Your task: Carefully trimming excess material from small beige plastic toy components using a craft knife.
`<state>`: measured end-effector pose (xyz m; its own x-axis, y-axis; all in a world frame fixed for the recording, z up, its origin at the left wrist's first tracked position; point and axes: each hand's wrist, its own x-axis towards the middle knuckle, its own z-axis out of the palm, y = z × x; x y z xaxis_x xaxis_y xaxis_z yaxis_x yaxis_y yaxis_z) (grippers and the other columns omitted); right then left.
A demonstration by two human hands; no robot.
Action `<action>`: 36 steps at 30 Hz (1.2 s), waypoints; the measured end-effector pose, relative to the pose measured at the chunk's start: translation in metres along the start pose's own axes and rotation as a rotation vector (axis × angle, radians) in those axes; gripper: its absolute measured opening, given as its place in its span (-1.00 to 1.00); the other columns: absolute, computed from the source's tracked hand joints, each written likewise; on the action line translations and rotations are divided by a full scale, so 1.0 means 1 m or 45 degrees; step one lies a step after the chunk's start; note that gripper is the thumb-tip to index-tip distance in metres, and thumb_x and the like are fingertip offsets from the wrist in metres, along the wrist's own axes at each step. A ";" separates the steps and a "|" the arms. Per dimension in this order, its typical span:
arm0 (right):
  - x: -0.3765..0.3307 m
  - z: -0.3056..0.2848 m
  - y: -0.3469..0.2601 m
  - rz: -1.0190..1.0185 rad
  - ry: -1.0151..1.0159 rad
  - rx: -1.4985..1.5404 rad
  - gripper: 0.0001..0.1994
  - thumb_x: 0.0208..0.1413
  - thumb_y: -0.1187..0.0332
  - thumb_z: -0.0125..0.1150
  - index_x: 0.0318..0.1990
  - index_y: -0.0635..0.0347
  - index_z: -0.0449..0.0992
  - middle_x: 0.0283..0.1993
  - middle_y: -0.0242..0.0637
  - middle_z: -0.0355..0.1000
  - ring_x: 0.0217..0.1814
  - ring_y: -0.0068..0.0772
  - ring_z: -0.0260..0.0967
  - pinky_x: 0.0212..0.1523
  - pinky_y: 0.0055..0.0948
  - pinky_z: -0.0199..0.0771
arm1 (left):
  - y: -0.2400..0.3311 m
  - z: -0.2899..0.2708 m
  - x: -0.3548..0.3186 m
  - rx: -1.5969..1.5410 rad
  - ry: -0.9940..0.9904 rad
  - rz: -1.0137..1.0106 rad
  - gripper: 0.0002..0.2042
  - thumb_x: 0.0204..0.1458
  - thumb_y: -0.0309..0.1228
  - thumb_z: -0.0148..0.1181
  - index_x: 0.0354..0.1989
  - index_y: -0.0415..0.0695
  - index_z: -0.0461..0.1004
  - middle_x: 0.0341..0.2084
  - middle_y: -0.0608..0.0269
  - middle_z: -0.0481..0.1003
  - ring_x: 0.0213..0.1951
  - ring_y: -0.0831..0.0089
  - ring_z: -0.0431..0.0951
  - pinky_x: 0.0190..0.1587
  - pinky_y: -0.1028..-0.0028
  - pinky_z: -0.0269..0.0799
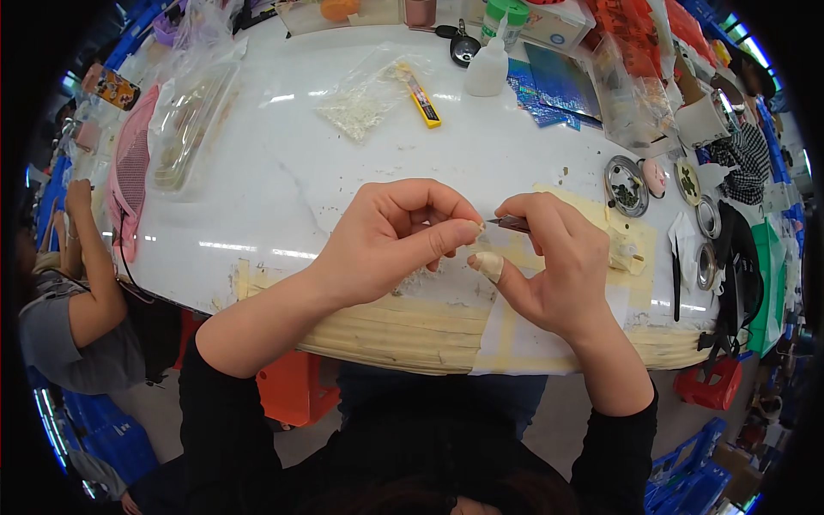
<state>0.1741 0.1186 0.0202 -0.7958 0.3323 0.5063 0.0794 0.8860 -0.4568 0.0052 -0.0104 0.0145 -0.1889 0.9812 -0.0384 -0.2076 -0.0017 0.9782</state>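
Note:
My left hand (399, 232) is closed over the near edge of the table, thumb and forefinger pinching a tiny pale piece (480, 228) too small to name. Facing it, my right hand (558, 257) grips a small pointed knife blade (513, 224) under its curled fingers. The blade's tip points left, close to the pale piece; whether they touch I cannot tell. Cream tape (490, 265) wraps my right thumb, which is held apart below the blade. Pale shavings lie on the table under my hands.
A white sheet (524, 343) lies on the taped table edge. Farther off are a bag of pale bits (356, 107), a yellow pack (424, 105) and a white squeeze bottle (487, 69). Round tins (627, 186) stand right; a plastic container (193, 129) left. A co-worker (81, 326) sits left.

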 end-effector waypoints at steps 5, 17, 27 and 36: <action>0.000 -0.002 0.001 0.095 0.003 0.064 -0.74 -0.15 0.32 0.38 -0.31 0.14 0.45 -0.46 -0.34 0.42 -0.50 -0.30 0.40 -0.53 -0.41 0.33 | 0.000 -0.002 0.004 -0.158 -0.154 -0.086 -0.89 0.21 -0.45 0.14 -0.19 -0.23 0.49 -0.36 0.27 0.54 -0.40 0.66 0.46 -0.39 0.63 0.38; -0.001 -0.004 0.004 0.323 -0.155 0.695 -0.83 0.01 0.57 0.18 -0.21 0.26 0.59 -0.46 -0.38 0.45 -0.53 -0.67 0.26 -0.54 -0.61 0.20 | 0.003 -0.001 0.002 0.014 -0.120 -0.097 -0.88 0.20 -0.44 0.15 -0.21 -0.25 0.49 -0.36 0.27 0.55 -0.37 0.68 0.47 -0.36 0.64 0.40; -0.002 -0.006 0.001 0.596 -0.246 0.908 -0.83 0.05 0.51 0.19 -0.22 0.31 0.62 -0.60 -0.48 0.39 -0.57 -0.82 0.11 -0.55 -0.69 0.08 | -0.004 -0.002 0.002 0.113 -0.126 -0.021 -0.89 0.19 -0.44 0.17 -0.23 -0.24 0.50 -0.37 0.26 0.56 -0.38 0.67 0.47 -0.38 0.65 0.38; -0.005 -0.001 0.004 0.553 -0.201 0.967 -0.81 0.04 0.52 0.19 -0.19 0.31 0.63 -0.58 -0.47 0.43 -0.54 -0.81 0.19 -0.53 -0.69 0.18 | -0.002 -0.001 0.002 0.099 -0.102 -0.052 -0.87 0.19 -0.42 0.17 -0.25 -0.25 0.50 -0.39 0.26 0.56 -0.38 0.67 0.48 -0.39 0.66 0.37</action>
<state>0.1790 0.1204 0.0164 -0.8659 0.4912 0.0942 0.0185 0.2198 -0.9754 0.0039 -0.0090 0.0126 -0.1042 0.9924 -0.0648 -0.1379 0.0501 0.9892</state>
